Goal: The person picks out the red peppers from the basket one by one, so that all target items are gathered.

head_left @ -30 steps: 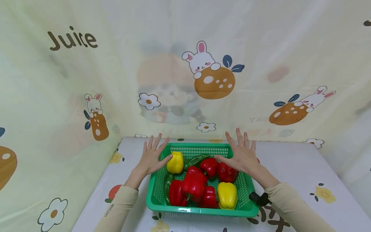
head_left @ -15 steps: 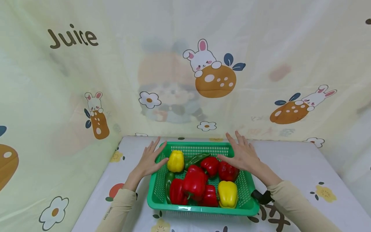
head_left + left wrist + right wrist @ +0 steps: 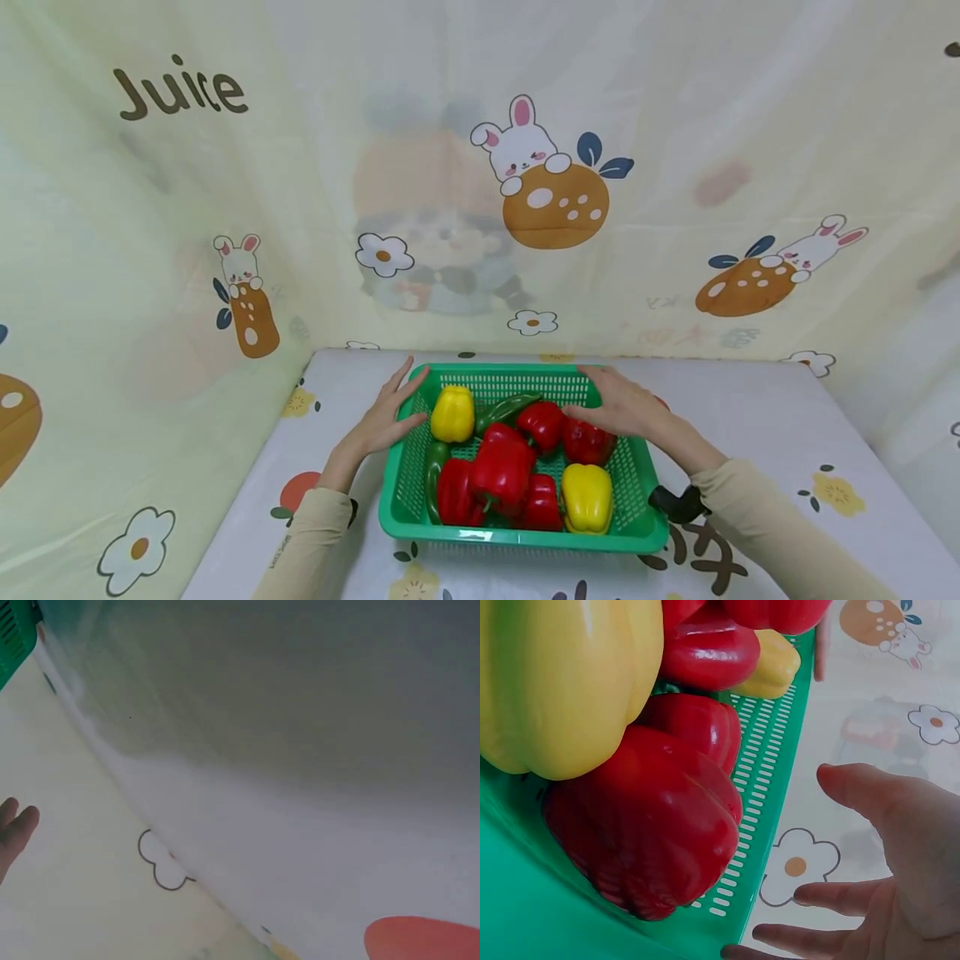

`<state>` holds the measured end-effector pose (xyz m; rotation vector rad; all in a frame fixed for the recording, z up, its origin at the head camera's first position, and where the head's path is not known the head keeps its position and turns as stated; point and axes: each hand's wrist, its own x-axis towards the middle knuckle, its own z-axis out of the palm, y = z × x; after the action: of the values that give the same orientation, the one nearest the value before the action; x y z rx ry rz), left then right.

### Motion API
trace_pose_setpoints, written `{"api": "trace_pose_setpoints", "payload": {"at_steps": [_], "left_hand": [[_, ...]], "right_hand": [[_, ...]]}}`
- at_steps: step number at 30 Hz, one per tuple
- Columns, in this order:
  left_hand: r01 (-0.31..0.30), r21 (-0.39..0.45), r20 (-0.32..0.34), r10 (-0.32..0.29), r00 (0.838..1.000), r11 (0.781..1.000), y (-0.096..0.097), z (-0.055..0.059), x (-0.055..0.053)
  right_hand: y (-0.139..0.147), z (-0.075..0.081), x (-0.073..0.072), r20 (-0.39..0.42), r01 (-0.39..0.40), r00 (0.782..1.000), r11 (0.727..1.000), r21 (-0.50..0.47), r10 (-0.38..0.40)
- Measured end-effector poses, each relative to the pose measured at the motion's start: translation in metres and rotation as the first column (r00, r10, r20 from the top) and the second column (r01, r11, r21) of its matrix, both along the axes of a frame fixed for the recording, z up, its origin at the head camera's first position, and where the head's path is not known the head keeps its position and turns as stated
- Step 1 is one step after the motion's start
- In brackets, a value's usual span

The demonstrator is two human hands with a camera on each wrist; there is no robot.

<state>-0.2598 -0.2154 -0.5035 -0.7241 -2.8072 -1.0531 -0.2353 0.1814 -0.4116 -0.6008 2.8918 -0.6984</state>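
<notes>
A green plastic basket (image 3: 517,542) holds several red bell peppers (image 3: 501,475), a yellow bell pepper (image 3: 453,414) at the back left and another yellow bell pepper (image 3: 587,498) at the front right. Long green peppers (image 3: 508,408) lie at its back and left side. My left hand (image 3: 385,419) is at the basket's back left corner, fingers extended and thumb apart, holding nothing. Over the back right corner is my right hand (image 3: 624,406), its thumb spread above a dark red bell pepper (image 3: 649,825). In the right wrist view its fingers (image 3: 832,898) are straight, near the basket's rim.
The basket stands on a table with a white printed cloth (image 3: 750,433). Behind and to the left hangs a pale curtain (image 3: 420,67) with rabbits, flowers and the word "Juice". A black band (image 3: 678,504) sits at the right wrist.
Both hands have lowered toward the basket's back corners. The right hand's fingers have come down from above the back rim to its level. The peppers and basket have stayed in place.
</notes>
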Motion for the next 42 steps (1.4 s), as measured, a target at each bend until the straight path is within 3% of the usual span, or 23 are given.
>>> {"api": "trace_pose_setpoints", "payload": {"at_steps": [10,21,24,31,42], "left_hand": [[0.013,0.136,0.039,-0.019,0.999,0.991,-0.002,-0.008,0.000],[0.025,0.242,0.069,-0.043,0.997,0.970,-0.001,-0.011,-0.004],[0.021,0.258,0.079,-0.043,0.996,0.966,0.001,-0.006,0.001],[0.037,0.273,0.076,-0.060,0.995,0.961,0.009,0.026,0.020],[0.058,0.285,0.081,-0.084,0.993,0.957,0.009,0.026,0.019]], "right_hand": [[-0.007,-0.001,-0.001,0.065,-0.061,0.996,0.997,0.037,0.059],[-0.012,-0.007,-0.002,0.143,0.004,0.989,0.991,0.131,-0.023],[-0.013,-0.008,-0.002,0.162,0.009,0.986,0.988,0.154,-0.035],[-0.015,-0.009,0.001,0.143,0.022,0.989,0.985,0.173,-0.047],[-0.021,-0.009,0.008,0.114,0.024,0.992,0.981,0.194,-0.047]]}}
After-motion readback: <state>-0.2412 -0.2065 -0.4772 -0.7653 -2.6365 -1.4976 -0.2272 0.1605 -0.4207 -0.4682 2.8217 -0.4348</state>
